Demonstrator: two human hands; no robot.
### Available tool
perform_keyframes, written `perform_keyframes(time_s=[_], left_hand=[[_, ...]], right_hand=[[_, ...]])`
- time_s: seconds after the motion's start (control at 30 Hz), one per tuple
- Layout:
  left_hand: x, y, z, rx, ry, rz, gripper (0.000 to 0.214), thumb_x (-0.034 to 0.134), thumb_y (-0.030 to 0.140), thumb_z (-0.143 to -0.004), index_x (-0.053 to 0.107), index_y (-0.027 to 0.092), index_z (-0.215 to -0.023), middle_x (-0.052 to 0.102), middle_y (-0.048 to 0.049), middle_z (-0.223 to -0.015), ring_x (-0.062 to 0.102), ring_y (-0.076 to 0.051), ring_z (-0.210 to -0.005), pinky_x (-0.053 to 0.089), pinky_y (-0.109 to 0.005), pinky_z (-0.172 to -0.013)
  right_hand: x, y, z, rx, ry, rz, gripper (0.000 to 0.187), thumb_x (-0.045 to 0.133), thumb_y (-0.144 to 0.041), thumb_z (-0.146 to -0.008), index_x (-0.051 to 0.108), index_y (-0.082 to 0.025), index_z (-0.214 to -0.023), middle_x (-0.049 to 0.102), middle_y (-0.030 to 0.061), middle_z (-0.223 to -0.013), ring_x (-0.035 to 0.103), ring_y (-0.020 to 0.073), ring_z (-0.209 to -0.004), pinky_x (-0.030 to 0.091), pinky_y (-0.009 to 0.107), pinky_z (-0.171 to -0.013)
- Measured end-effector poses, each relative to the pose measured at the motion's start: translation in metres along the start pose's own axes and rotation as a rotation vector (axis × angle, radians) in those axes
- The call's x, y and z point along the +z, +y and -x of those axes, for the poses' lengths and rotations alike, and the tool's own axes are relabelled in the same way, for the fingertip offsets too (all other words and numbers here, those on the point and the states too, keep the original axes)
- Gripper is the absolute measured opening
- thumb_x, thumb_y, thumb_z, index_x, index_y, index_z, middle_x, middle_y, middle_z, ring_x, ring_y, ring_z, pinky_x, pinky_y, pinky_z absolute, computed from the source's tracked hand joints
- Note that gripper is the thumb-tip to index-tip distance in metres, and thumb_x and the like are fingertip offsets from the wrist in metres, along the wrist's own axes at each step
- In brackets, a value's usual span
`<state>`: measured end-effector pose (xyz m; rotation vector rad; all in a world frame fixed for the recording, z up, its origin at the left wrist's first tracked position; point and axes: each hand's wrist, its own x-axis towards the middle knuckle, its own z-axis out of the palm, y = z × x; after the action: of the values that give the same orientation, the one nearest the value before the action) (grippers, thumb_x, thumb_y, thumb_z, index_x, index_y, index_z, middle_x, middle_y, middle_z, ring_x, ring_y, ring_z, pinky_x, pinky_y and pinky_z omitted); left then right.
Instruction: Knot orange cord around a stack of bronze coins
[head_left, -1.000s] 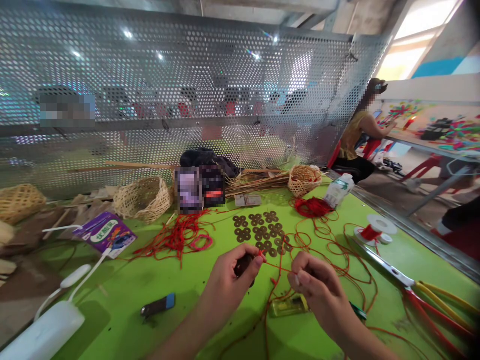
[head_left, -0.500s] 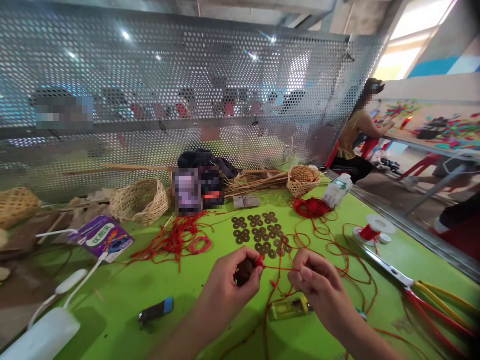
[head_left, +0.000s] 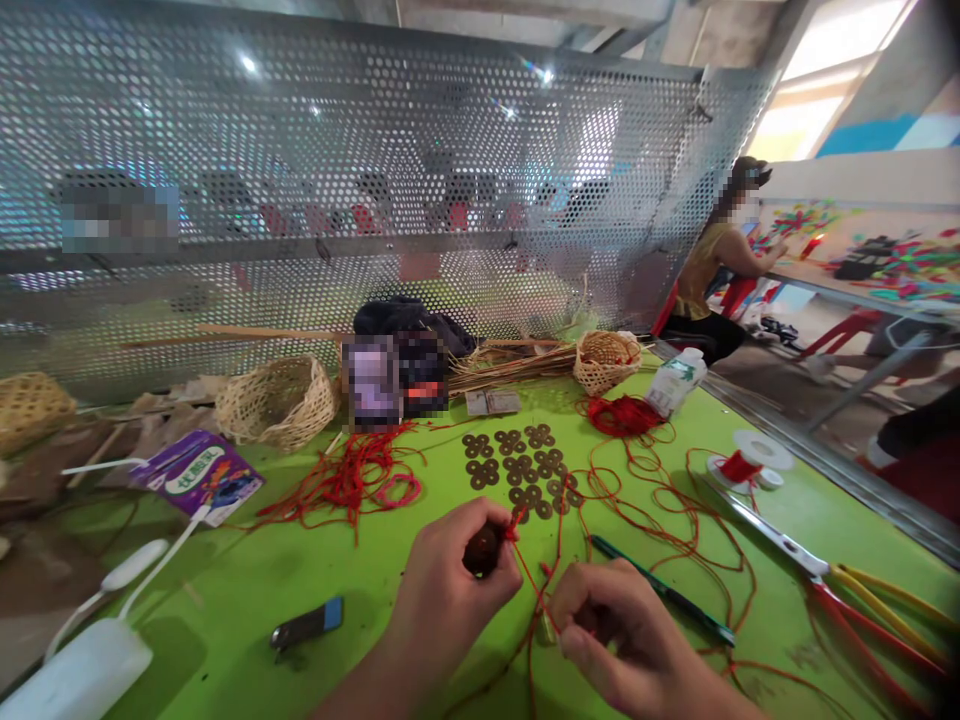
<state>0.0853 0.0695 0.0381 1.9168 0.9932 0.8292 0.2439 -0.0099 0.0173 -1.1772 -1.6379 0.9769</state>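
My left hand [head_left: 457,585] is closed on a small dark coin piece [head_left: 481,548] with a red cord [head_left: 529,575] tied to it. That cord runs down to my right hand [head_left: 619,640], which pinches it low over the green table [head_left: 390,570]. Just beyond my hands lie several bronze coin clusters [head_left: 521,465]. A loose tangle of red cord [head_left: 352,478] lies to the left of them, and more red cord loops [head_left: 660,500] spread to the right.
A lighter [head_left: 307,625], a purple carton [head_left: 196,475] and a white device [head_left: 75,670] lie at the left. Scissors [head_left: 817,575], a spool [head_left: 750,462], a thin dark tool [head_left: 664,592] and a milk carton [head_left: 676,380] are at the right. Woven baskets [head_left: 277,400] stand before the perforated screen [head_left: 337,180]. Another person [head_left: 716,270] sits at the far right.
My right hand has dropped toward me and to the left, drawing the red cord downward from the coin piece. My left hand has stayed nearly in place. A thin dark tool has come into view.
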Motion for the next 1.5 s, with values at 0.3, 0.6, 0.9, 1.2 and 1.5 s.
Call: perform_keyframes(time_s=[0.3, 0.6, 0.9, 1.2, 1.5], left_hand=[[-0.002, -0.003, -0.005, -0.180, -0.029, 0.210, 0.013, 0.056, 0.025, -0.075, 0.065, 0.017, -0.081, 0.057, 0.0001, -0.064, 0.042, -0.011, -0.053, 0.031, -0.020, -0.047], [-0.004, -0.001, -0.009, -0.188, -0.024, 0.442, 0.006, 0.062, 0.020, -0.068, 0.061, 0.017, -0.073, 0.055, 0.0022, -0.066, 0.039, -0.009, -0.053, 0.030, -0.019, -0.047], [-0.004, -0.004, -0.010, -0.226, -0.037, 0.464, 0.011, 0.062, 0.025, -0.068, 0.057, 0.018, -0.075, 0.045, 0.0059, -0.059, 0.035, -0.009, -0.051, 0.026, -0.020, -0.045], [-0.005, 0.000, -0.008, -0.216, -0.058, 0.444, 0.010, 0.062, 0.023, -0.072, 0.056, 0.017, -0.078, 0.040, 0.0066, -0.060, 0.031, -0.008, -0.052, 0.024, -0.018, -0.044], [-0.008, 0.005, -0.010, -0.319, -0.129, 0.539, 0.030, 0.060, 0.047, -0.075, 0.053, 0.017, -0.074, 0.036, 0.0081, -0.050, 0.030, -0.007, -0.045, 0.023, -0.018, -0.041]], right_hand=[[-0.001, 0.004, -0.003, 0.027, 0.111, -0.164, 0.025, 0.051, -0.035, -0.086, 0.049, -0.019, -0.068, 0.040, -0.0036, -0.056, 0.035, 0.0086, -0.049, 0.028, 0.018, -0.043], [-0.006, 0.013, -0.009, 0.129, 0.237, -0.502, 0.034, 0.061, -0.047, -0.080, 0.051, -0.017, -0.066, 0.036, -0.0050, -0.056, 0.025, 0.0085, -0.051, 0.021, 0.020, -0.045], [-0.007, 0.018, -0.012, 0.180, 0.301, -0.715, 0.028, 0.067, -0.038, -0.077, 0.053, -0.017, -0.064, 0.026, -0.0079, -0.053, 0.021, 0.0084, -0.050, 0.017, 0.021, -0.046], [-0.006, 0.019, -0.015, 0.183, 0.295, -0.709, 0.023, 0.062, -0.031, -0.076, 0.050, -0.017, -0.061, 0.028, -0.0077, -0.052, 0.020, 0.0084, -0.048, 0.016, 0.022, -0.045], [-0.005, 0.025, -0.013, 0.164, 0.295, -0.627, 0.018, 0.057, -0.027, -0.074, 0.051, -0.017, -0.060, 0.031, -0.0062, -0.053, 0.021, 0.0096, -0.050, 0.018, 0.023, -0.046]])
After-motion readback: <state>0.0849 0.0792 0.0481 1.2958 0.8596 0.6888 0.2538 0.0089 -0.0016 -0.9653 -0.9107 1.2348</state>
